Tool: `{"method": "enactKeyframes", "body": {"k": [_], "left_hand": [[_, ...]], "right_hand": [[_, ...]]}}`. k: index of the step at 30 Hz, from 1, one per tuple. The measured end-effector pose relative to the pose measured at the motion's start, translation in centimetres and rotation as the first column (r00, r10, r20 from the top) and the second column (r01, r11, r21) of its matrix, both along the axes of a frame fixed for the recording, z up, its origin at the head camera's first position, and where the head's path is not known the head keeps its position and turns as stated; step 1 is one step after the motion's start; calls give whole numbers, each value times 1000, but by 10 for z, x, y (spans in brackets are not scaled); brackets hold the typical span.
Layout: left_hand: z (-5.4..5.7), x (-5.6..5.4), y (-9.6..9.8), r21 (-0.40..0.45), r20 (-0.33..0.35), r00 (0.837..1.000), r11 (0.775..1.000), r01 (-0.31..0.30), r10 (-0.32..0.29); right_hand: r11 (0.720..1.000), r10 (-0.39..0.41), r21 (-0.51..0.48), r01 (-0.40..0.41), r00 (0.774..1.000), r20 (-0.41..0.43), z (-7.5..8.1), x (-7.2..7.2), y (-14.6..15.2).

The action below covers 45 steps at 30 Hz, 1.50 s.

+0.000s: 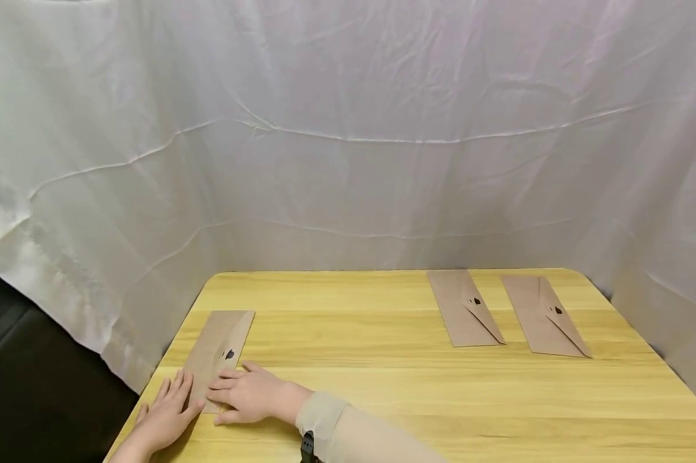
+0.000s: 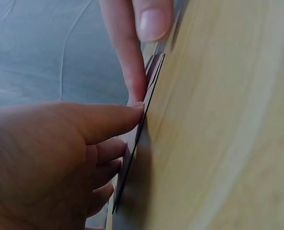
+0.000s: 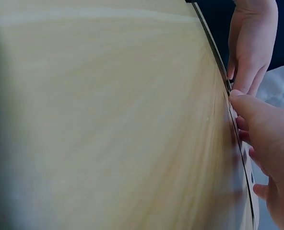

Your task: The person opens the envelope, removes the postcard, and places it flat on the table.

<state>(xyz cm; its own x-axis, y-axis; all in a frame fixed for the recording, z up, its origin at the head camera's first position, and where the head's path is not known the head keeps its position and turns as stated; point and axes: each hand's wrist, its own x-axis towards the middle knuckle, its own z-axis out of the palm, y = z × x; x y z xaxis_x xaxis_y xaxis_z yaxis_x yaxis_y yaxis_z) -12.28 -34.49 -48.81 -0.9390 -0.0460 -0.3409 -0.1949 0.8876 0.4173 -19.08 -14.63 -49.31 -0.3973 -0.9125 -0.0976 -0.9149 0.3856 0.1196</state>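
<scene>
At the left of the table lies a brown paper envelope (image 1: 214, 341) with a dark printed mark near its right side. My left hand (image 1: 165, 415) rests along its near left edge, fingers stretched out. From the right, my right hand (image 1: 252, 393) lays its extended fingers over the near part of the envelope. In the left wrist view, the thumb and fingertips of the left hand (image 2: 51, 148) touch the thin envelope (image 2: 147, 96), low over the tabletop. The right wrist view shows the right hand (image 3: 271, 134) at the envelope's edge, its thumb close to the left hand (image 3: 254, 43).
Two similar envelopes, a nearer-centre one (image 1: 454, 312) and a farther-right one (image 1: 541, 315), lie apart at the back right of the wooden table (image 1: 353, 334). A pale curtain (image 1: 348, 180) surrounds the table's back and sides. Something black (image 1: 29, 366) shows at the lower left.
</scene>
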Motion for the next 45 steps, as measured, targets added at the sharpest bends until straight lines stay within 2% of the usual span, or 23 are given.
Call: {"method": "enactKeyframes", "body": {"k": [7, 17, 32, 37, 45], "left_hand": [[4, 2, 0, 3, 12, 1000, 1000, -8, 8], [1, 4, 1, -35, -2, 1000, 999, 0, 0], [2, 3, 0, -36, 4, 1000, 999, -6, 6], [0, 5, -1, -48, 22, 1000, 999, 1, 0], [-1, 7, 1, -23, 30, 999, 1000, -12, 13]], "right_hand": [[1000, -6, -14, 6, 1000, 2, 3, -1, -9], [998, -27, -46, 30, 998, 65, 5, 0, -12], [996, -16, -85, 16, 1000, 4, 5, 2, -8], [995, -22, -96, 23, 1000, 18, 4, 6, -1], [991, -68, -111, 72, 997, 39, 3, 14, 10]]}}
